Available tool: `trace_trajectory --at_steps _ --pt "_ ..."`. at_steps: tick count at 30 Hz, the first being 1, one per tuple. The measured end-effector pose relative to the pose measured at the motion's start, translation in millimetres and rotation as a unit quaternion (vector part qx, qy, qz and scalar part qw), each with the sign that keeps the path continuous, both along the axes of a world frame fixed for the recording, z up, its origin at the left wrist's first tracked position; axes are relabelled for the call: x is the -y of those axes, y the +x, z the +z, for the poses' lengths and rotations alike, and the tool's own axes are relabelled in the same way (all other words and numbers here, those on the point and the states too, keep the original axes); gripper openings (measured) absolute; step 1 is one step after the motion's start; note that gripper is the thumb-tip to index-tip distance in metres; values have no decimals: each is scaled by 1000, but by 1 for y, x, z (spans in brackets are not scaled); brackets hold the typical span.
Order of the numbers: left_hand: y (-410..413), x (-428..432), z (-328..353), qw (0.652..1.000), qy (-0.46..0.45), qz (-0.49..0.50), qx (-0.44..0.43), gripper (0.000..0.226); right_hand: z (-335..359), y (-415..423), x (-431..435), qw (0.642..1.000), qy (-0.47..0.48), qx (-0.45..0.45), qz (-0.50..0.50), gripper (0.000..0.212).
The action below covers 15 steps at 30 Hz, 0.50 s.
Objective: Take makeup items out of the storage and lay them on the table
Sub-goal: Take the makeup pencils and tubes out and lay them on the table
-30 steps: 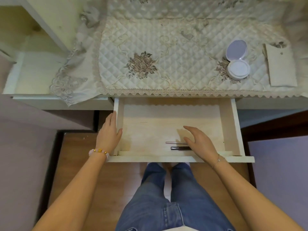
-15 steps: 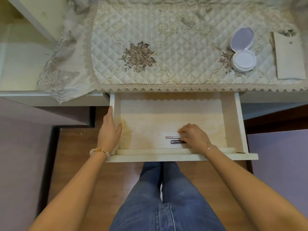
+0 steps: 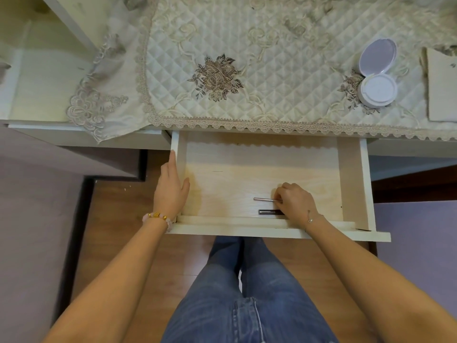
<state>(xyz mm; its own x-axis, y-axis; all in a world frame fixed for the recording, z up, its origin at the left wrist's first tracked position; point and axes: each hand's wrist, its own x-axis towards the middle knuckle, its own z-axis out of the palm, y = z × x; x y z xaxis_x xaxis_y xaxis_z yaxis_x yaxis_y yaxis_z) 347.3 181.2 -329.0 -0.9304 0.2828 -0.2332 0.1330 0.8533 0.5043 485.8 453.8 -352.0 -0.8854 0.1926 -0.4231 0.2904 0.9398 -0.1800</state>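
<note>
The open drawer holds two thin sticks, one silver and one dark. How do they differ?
The silver stick is pale and thinner; the dark stick is almost black and thicker. The dark stick lies nearer the drawer front than the silver stick. The right hand pinches the silver stick's end; the dark stick's end is hidden under that hand. Both lie parallel to the drawer front.

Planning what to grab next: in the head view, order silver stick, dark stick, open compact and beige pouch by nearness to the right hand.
1. Silver stick, pinched in the right hand.
2. Dark stick, beside it, drawer front.
3. Open compact, back right.
4. Beige pouch, far right.
</note>
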Motion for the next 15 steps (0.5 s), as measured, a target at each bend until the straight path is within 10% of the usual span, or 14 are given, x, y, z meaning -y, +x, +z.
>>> trace_trajectory --at_steps 15 --pt "-7 9 22 997 13 -35 64 66 53 -37 24 965 -170 -118 -164 6"
